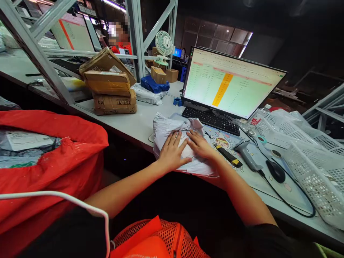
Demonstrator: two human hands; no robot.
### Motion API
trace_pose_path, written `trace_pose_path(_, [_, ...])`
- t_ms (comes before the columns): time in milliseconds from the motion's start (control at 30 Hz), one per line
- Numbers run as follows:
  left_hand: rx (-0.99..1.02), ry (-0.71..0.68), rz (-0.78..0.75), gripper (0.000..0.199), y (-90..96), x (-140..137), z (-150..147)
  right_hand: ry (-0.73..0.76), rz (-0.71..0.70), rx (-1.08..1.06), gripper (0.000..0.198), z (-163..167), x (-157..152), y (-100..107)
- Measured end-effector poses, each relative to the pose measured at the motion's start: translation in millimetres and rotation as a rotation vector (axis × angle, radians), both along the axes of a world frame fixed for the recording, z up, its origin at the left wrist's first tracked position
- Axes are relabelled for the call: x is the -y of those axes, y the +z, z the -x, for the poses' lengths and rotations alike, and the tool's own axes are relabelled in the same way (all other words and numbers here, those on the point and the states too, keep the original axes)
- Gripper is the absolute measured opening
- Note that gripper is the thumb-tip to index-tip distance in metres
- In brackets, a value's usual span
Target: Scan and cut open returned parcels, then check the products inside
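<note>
A white plastic mailing bag (163, 125) lies crumpled at the front edge of the desk, its upper side gathered and a paler label-like patch on top. My left hand (173, 152) rests flat on it with the fingers spread. Beside it my right hand (200, 144) also lies on the bag, fingers stretched out. Neither hand is wrapped around anything. Just right of the bag are a black and yellow utility knife (228, 156) and a grey barcode scanner (247, 155). What the bag contains is hidden.
Behind the bag stand a keyboard (211, 120) and a monitor (231, 84). A mouse (276, 171) and white baskets (314, 182) are at right. Stacked cardboard boxes (114, 102) and a blue parcel (153, 85) sit at left. A red sack (88, 143) holds parcels. A person (123, 39) is beyond the frame.
</note>
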State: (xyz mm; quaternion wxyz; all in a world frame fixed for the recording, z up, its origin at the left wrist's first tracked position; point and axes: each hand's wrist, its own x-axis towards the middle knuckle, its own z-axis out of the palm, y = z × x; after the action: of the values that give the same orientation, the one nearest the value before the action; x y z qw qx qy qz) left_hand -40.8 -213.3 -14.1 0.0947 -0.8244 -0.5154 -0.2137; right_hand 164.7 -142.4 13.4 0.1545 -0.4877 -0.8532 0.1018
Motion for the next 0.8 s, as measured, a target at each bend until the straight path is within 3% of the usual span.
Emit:
trace_pose_path(100, [-0.037,-0.048,-0.022,0.087,-0.8,4.7,-5.5,-0.013,-0.043,-0.103,0.06,7.7,-20.2,20.6])
trace_pose_path(200, [-0.093,-0.073,-0.021,0.082,1.9,3.9,-13.0,-0.065,-0.056,-0.013,0.067,29.1,-36.4,29.1])
trace_pose_path(400, [-0.071,-0.072,-0.047,0.066,-13.0,13.2,-13.8,-0.247,0.137,0.216,0.077,40.9,-59.1,8.5])
trace_pose_path(533, [-0.03,-0.114,-0.091,0.058,-25.1,33.4,-3.9,-0.282,0.115,0.169,0.073,34.9,-65.3,-1.5])
trace_pose_path(600, [-0.019,-0.141,-0.063,0.055,-13.9,35.0,1.7,-0.278,0.091,0.073,0.068,36.7,-65.2,0.9])
trace_pose_path(700, [0.05,-0.201,0.023,0.044,22.8,17.8,11.8,-0.281,0.073,-0.056,0.058,28.8,-60.8,16.2])
trace_pose_path(800, [0.208,-0.128,0.018,0.042,53.4,-11.1,20.7,-0.326,-0.011,-0.123,0.056,-17.6,-45.0,39.3])
